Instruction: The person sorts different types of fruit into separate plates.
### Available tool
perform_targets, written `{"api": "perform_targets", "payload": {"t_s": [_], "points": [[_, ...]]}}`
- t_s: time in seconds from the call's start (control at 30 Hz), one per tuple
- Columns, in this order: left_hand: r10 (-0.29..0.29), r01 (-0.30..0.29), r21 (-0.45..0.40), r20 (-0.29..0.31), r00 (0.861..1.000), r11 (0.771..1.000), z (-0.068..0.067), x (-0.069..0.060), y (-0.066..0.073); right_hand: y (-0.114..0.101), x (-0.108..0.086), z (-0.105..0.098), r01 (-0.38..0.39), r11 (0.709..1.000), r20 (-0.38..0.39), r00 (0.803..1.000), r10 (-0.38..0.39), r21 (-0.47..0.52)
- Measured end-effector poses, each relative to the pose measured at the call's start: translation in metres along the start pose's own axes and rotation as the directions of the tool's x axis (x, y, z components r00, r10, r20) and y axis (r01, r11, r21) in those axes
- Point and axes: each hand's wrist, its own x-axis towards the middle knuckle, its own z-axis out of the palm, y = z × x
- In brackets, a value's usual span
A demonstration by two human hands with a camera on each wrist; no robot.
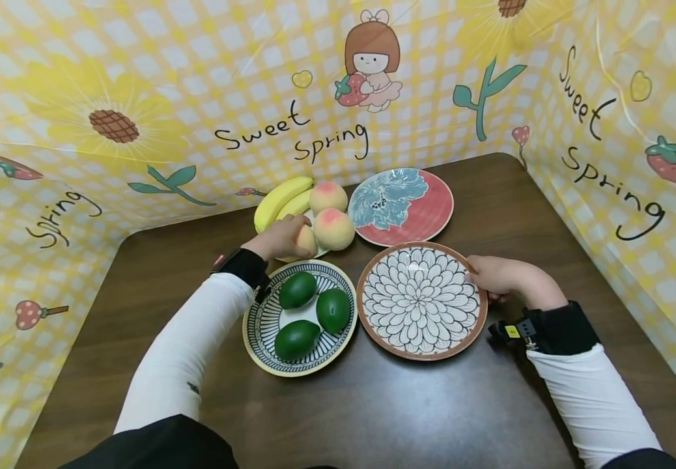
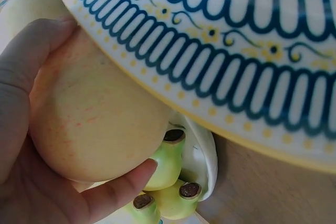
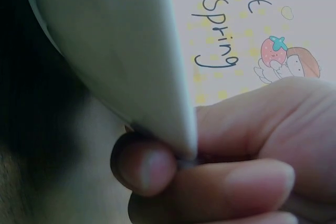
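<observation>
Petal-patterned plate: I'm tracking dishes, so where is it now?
In the head view, the petal-patterned plate is right of centre, its right edge held by the right hand, just in front of the red-and-blue floral plate.

a glossy, ceramic-like glaze was seen on the petal-patterned plate (image 1: 418, 301), while its pale underside (image 3: 121, 51) was shown as smooth. the same glazed look was shared by the red-and-blue plate (image 1: 402, 207) and the blue-striped plate (image 1: 260, 332). a matt, finely textured skin was presented by the peach (image 2: 100, 114), whereas the green fruits (image 1: 297, 340) were lit to a smooth, waxy shine. the bananas (image 1: 282, 203) were finished smooth, their dark tips (image 2: 190, 190) shown as rough. a wood-grained tabletop (image 1: 420, 417) was marked by a soft sheen. matt, wrinkled cloth was seen in the white sleeves (image 1: 596, 400). the backdrop (image 1: 197, 78) was creased and faintly shiny; whether cloth or plastic could not be told.
</observation>
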Motion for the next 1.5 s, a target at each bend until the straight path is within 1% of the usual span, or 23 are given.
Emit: {"api": "perform_targets", "payload": {"t_s": [0.2,0.3,0.4,0.53,0.63,0.8,0.97,1.07,1.17,1.23,1.37,1.5], "points": [[-0.008,0.008,0.017,-0.018,1.0,1.0,0.002,-0.004,-0.001,-0.001,0.001,0.001,-0.004,1.0,0.004,1.0,0.004,-0.005],[0.004,-0.003,0.029,-0.029,1.0,1.0,0.002,-0.005,-0.002,-0.001,0.001,0.001,0.004,1.0,0.004,1.0,-0.004,-0.005],[0.005,-0.004,0.029,-0.025,1.0,1.0,0.001,-0.008,-0.003,-0.002,0.001,0.002,0.011,1.0,0.009,1.0,-0.011,0.002],[-0.002,0.002,0.015,-0.023,1.0,1.0,-0.004,-0.012,-0.005,-0.003,0.002,0.002,0.012,1.0,0.01,1.0,-0.012,0.004],[0.003,-0.003,0.006,-0.04,0.999,1.0,-0.01,-0.016,-0.007,-0.003,0.0,0.001,0.009,1.0,0.001,1.0,-0.009,0.0],[0.008,-0.007,0.017,-0.062,0.998,1.0,-0.02,-0.022,-0.003,-0.001,-0.002,-0.003,0.003,1.0,0.002,1.0,-0.003,-0.014],[0.026,-0.025,0.024,-0.076,0.997,0.999,-0.029,-0.028,0.01,0.002,-0.003,-0.003,-0.004,1.0,0.008,1.0,0.004,-0.019],[0.068,-0.065,0.032,-0.082,0.994,0.997,-0.033,-0.032,0.02,0.001,-0.002,-0.003,0.002,1.0,0.004,1.0,-0.002,-0.025],[0.133,-0.129,0.049,-0.085,0.987,0.99,-0.035,-0.033,0.032,0.0,-0.001,-0.002,0.002,0.999,0.003,1.0,-0.002,-0.033],[0.167,-0.162,0.059,-0.087,0.982,0.985,-0.037,-0.035,0.04,-0.001,-0.001,-0.002,0.009,0.999,-0.001,1.0,-0.009,-0.046],[0.2,-0.194,0.066,-0.096,0.975,0.979,-0.042,-0.038,0.059,-0.003,0.001,-0.001,0.025,0.998,-0.01,1.0,-0.026,-0.056],[0.253,-0.247,0.069,-0.094,0.963,0.967,-0.045,-0.039,0.083,-0.002,0.0,0.0,0.021,0.999,-0.006,1.0,-0.021,-0.041]]}}
